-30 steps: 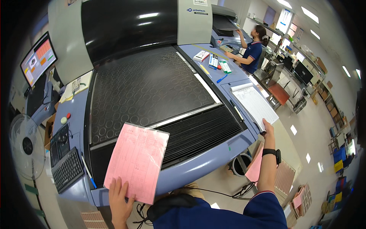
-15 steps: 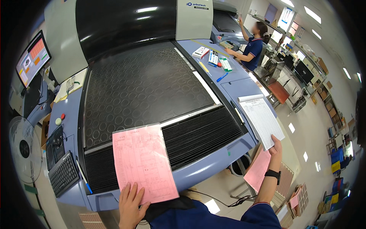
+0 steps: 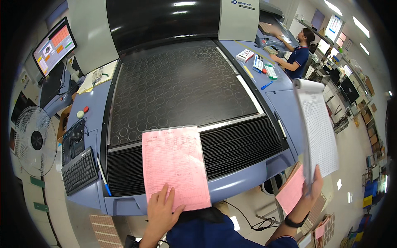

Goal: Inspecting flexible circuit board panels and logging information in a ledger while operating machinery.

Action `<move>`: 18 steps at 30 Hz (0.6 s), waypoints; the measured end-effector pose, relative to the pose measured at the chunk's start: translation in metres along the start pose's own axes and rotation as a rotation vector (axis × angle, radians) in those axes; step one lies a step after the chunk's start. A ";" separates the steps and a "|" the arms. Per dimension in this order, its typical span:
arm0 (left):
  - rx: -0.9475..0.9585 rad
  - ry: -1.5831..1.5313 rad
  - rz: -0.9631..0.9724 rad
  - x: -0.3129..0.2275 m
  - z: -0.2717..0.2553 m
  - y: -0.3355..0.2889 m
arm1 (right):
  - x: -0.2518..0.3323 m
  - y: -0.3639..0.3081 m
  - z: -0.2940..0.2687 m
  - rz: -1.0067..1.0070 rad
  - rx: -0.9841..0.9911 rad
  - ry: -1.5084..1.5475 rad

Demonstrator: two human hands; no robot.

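Note:
A pink printed form in a clear plastic sleeve rests over the black ribbed front strip of a blue-grey machine. My left hand lies on the form's lower edge, its fingers apart. At the right, my right hand, with a dark band on the wrist, grips the lower end of a pad of white ruled forms. The pad is raised off the machine and tilted, its top sheets curled over; it is slightly blurred. The thumb side of that hand is partly hidden.
The machine's dark bed bears a pattern of circles. To the left are a keyboard, a monitor and a fan. Small boxes and a blue marker lie at the right. A co-worker stands beyond.
My right hand has lifted the white pad off the machine's right side, up and tilted. The view has swung a little left; my left hand stays on the pink form.

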State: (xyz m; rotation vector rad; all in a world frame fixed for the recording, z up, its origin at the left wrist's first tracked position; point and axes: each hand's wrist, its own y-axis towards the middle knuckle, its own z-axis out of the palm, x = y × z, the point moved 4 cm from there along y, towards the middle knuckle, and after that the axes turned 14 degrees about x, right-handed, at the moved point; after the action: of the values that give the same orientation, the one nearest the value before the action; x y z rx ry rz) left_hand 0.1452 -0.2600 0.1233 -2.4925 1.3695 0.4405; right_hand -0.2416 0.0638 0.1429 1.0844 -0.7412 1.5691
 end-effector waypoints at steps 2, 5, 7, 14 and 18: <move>0.044 0.019 -0.042 -0.011 0.004 0.000 | -0.015 -0.046 0.049 -0.038 0.026 -0.108; 0.102 -0.028 -0.040 -0.024 0.004 0.005 | -0.054 -0.105 0.114 0.254 0.058 0.026; 0.139 -0.034 0.069 -0.018 0.001 0.014 | -0.087 -0.129 0.140 0.328 0.119 0.043; 0.076 0.082 0.188 0.006 0.011 0.015 | -0.121 -0.148 0.143 0.446 0.279 -0.143; 0.029 0.083 0.137 -0.004 0.021 0.009 | -0.050 -0.026 0.106 -0.391 0.057 -1.009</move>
State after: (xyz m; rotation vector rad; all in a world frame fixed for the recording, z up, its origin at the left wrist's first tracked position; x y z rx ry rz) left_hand 0.1326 -0.2541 0.1043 -2.4281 1.5744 0.3455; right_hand -0.1858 -0.0429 0.1376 1.9505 -1.0415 0.6428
